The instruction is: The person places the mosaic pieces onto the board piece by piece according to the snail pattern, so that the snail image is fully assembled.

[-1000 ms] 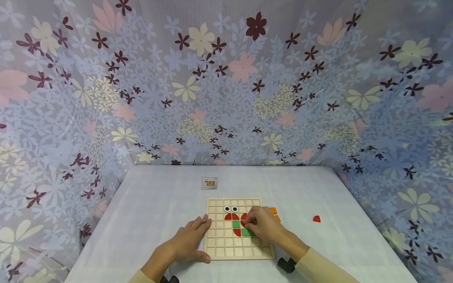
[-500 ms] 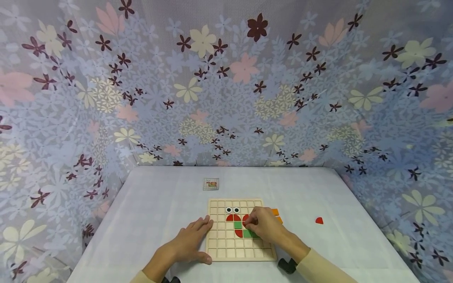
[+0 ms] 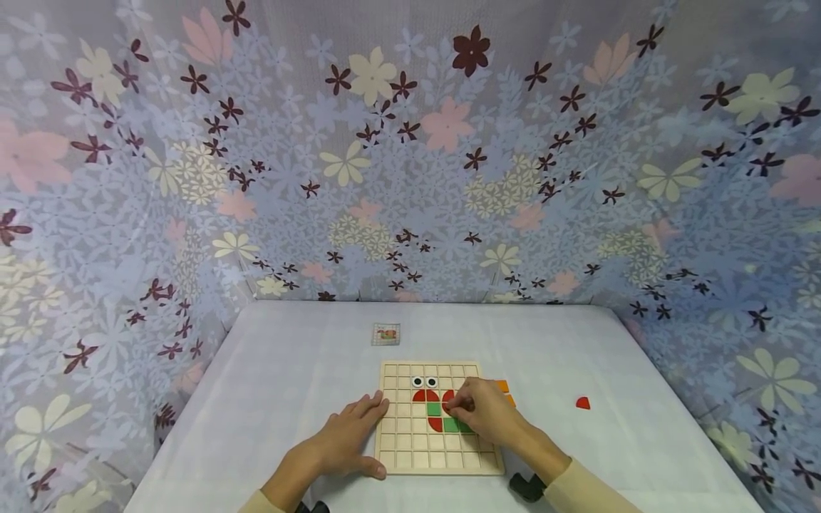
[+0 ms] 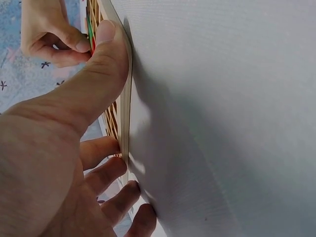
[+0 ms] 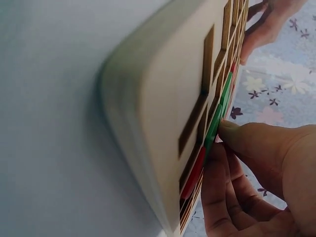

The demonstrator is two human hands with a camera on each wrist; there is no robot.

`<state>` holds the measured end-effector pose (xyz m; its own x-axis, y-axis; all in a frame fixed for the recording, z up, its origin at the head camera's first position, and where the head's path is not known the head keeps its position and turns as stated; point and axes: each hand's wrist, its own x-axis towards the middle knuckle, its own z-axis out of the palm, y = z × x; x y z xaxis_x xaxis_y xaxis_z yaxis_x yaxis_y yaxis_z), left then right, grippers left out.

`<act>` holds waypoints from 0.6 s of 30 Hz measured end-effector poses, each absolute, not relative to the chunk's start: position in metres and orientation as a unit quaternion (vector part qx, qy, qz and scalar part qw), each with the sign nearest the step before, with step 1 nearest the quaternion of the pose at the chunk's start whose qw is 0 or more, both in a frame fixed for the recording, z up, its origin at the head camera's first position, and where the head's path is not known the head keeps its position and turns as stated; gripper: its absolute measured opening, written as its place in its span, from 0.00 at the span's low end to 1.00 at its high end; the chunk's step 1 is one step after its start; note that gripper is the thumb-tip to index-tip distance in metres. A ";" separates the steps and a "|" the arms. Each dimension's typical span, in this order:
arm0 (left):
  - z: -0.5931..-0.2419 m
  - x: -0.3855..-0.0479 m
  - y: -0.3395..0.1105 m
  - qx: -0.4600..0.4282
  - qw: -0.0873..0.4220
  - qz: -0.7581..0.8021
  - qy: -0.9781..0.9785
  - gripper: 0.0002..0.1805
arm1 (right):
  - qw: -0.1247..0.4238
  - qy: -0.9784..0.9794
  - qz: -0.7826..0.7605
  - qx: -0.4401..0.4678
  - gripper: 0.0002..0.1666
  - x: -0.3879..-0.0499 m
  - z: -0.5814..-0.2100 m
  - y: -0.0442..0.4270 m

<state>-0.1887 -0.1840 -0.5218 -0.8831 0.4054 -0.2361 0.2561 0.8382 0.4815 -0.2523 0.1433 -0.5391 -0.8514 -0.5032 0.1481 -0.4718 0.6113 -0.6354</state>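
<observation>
A wooden grid board (image 3: pixel 410 459) lies on the white table, holding eye tiles (image 3: pixel 418 382), red quarter-round tiles (image 3: pixel 435 425) and green square tiles (image 3: pixel 434 409). My left hand (image 3: pixel 340 443) rests at the board's left side, fingers spread; in the left wrist view its thumb and fingertips touch the rim. Over the right half of the board, my right hand (image 3: pixel 484 411) pinches a red tile (image 3: pixel 447 407) with thumb and forefinger, low in the grid. Its fingers cover most of that tile. In the right wrist view, those fingertips (image 5: pixel 229 129) are beside the green tiles (image 5: pixel 213 126).
Orange tiles (image 3: pixel 508 399) lie just right of the board, partly behind my right hand. Farther right is a loose red quarter-round tile (image 3: pixel 582 403). A small picture card (image 3: pixel 386 334) lies beyond the board. Flowered cloth (image 3: pixel 410 178) hangs behind the table and along its sides.
The head view has shifted slightly, so everything appears a little farther right and lower. Both hands keep their places on the board.
</observation>
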 end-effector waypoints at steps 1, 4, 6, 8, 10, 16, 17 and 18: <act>-0.521 -0.189 -0.184 0.175 0.167 0.225 0.944 0.67 | 0.022 0.899 -0.344 -0.271 0.05 -0.253 -0.539 0.145; -0.520 -0.189 -0.184 0.175 0.169 0.228 0.943 0.67 | 0.022 0.899 -0.345 -0.268 0.05 -0.253 -0.537 0.150; -0.520 -0.189 -0.183 0.176 0.170 0.230 0.942 0.67 | 0.015 0.900 -0.348 -0.261 0.05 -0.253 -0.535 0.154; -0.521 -0.190 -0.183 0.176 0.169 0.232 0.942 0.66 | 0.001 0.903 -0.348 -0.251 0.05 -0.254 -0.534 0.158; -0.521 -0.190 -0.183 0.176 0.167 0.229 0.943 0.66 | -0.012 0.907 -0.347 -0.237 0.05 -0.255 -0.532 0.163; -0.520 -0.189 -0.184 0.173 0.169 0.228 0.943 0.66 | -0.033 0.924 -0.334 -0.183 0.07 -0.260 -0.530 0.180; -0.520 -0.189 -0.184 0.173 0.170 0.230 0.942 0.66 | -0.038 0.928 -0.329 -0.173 0.08 -0.261 -0.530 0.183; -0.520 -0.188 -0.184 0.173 0.170 0.232 0.942 0.66 | -0.041 0.931 -0.322 -0.166 0.08 -0.262 -0.531 0.186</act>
